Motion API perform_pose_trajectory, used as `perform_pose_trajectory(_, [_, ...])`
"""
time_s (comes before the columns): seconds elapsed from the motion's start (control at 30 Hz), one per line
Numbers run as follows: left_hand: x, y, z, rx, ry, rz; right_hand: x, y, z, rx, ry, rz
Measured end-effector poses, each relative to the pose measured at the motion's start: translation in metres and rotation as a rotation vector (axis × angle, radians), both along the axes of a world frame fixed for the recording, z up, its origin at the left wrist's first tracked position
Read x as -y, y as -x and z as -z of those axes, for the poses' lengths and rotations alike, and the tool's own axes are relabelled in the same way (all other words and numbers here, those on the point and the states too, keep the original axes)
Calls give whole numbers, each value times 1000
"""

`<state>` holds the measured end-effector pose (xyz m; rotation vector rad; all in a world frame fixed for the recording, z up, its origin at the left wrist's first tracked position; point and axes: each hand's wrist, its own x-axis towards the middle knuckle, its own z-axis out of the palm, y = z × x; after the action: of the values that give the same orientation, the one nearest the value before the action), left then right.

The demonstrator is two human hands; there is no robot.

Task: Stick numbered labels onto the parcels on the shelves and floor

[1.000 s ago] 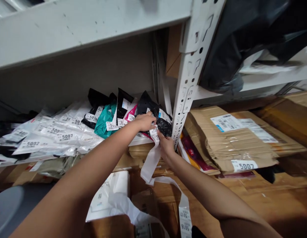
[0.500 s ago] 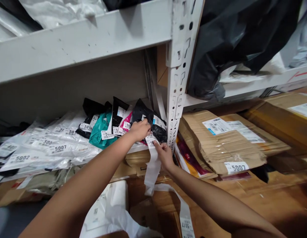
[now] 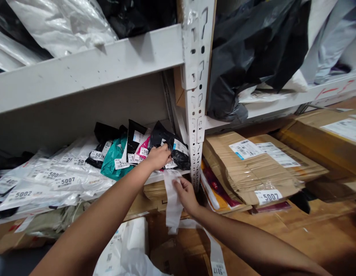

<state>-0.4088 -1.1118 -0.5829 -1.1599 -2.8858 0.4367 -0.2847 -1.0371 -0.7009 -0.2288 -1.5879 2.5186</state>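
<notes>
My left hand (image 3: 159,156) is closed at the front of a black plastic parcel (image 3: 183,160), its fingers curled against the bag. A white number label (image 3: 171,164), apparently 5025, shows just below those fingers. My right hand (image 3: 186,194) pinches a long white label strip (image 3: 174,203) between thumb and fingers, lower and to the right. The strip hangs down and loops toward the floor, where a 5017 label (image 3: 219,268) shows upside down. Left of my left hand are a pink parcel (image 3: 144,147), a black parcel (image 3: 133,134) and a teal parcel (image 3: 113,159), all with labels.
White labelled bags (image 3: 65,172) fill the shelf's left side. A perforated shelf post (image 3: 195,99) stands just right of the parcels, and a white beam (image 3: 88,61) crosses above. Beyond the post lies a flattened carton (image 3: 246,172) marked 5007. A white package (image 3: 123,241) sits below my arms.
My right hand has drawn the label strip down, away from my left hand, which stays at the black parcel. The number label beneath my left fingers is more exposed. The view has shifted slightly.
</notes>
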Motion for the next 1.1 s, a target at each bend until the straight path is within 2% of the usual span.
perform_pose_trajectory(0.1, [-1, -4, 1, -26, -3, -4, 11, -16, 5, -47, -59, -150])
perform_pose_trajectory(0.17, [-1, -8, 1, -53, -16, 4, 12, -20, 7, -100, -110, -168])
perform_pose_trajectory(0.3, [2, -22, -2, -93, -63, 39, -6, -13, 5, -250, -293, 55])
perform_pose_trajectory(0.4, [6, -33, -5, -199, -193, -43, -22, -2, 3, -338, -386, 122])
perform_pose_trajectory(0.43, [7, -36, -5, -224, -245, -33, -26, 2, 3, -342, -393, 137])
perform_pose_trajectory(0.57, [8, -44, 1, -83, -299, 282, -32, 14, 7, -309, -367, 251])
perform_pose_trajectory(0.6, [7, -47, 4, -35, -336, 302, -33, 17, 9, -309, -361, 273])
perform_pose_trajectory(0.67, [6, -57, 11, 57, -539, 211, -36, 20, 11, -324, -351, 300])
perform_pose_trajectory(0.77, [5, -78, 22, 267, -955, 22, -40, 23, 11, -365, -370, 293])
perform_pose_trajectory(0.87, [3, -93, 34, 412, -1208, -135, -43, 21, 6, -411, -442, 231])
perform_pose_trajectory(0.93, [0, -96, 39, 444, -1307, -252, -43, 19, 1, -421, -436, 188])
perform_pose_trajectory(1.0, [-3, -95, 41, 439, -1342, -317, -43, 18, -3, -390, -321, 205])
perform_pose_trajectory(1.1, [-8, -90, 39, 347, -1245, -289, -44, 17, -8, -350, -146, 231])
